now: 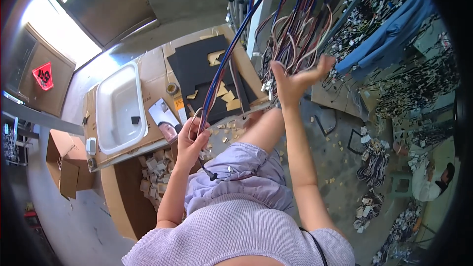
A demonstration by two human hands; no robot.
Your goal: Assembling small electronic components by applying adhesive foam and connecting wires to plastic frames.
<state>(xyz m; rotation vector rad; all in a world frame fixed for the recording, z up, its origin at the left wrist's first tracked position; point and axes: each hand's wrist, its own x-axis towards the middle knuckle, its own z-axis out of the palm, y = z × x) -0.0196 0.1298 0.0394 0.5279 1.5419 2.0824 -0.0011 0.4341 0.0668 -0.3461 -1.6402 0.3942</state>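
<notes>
My left hand [191,140] is closed around a bundle of blue and red wires [224,66] that rises up to a hanging mass of cables. Loose wire ends with small connectors [213,175] dangle below that hand over my lap. My right hand [295,81] is raised with fingers spread among the hanging wires [295,29], touching them without a clear grip. Both forearms come up from the lower edge.
A cardboard-topped table [152,76] holds a white plastic tray [118,106], black foam sheets [197,69], a tape roll [172,88] and a phone [165,116]. Cardboard boxes [64,165] stand at left. Wire harness piles [374,160] lie on the floor at right, near another person [433,180].
</notes>
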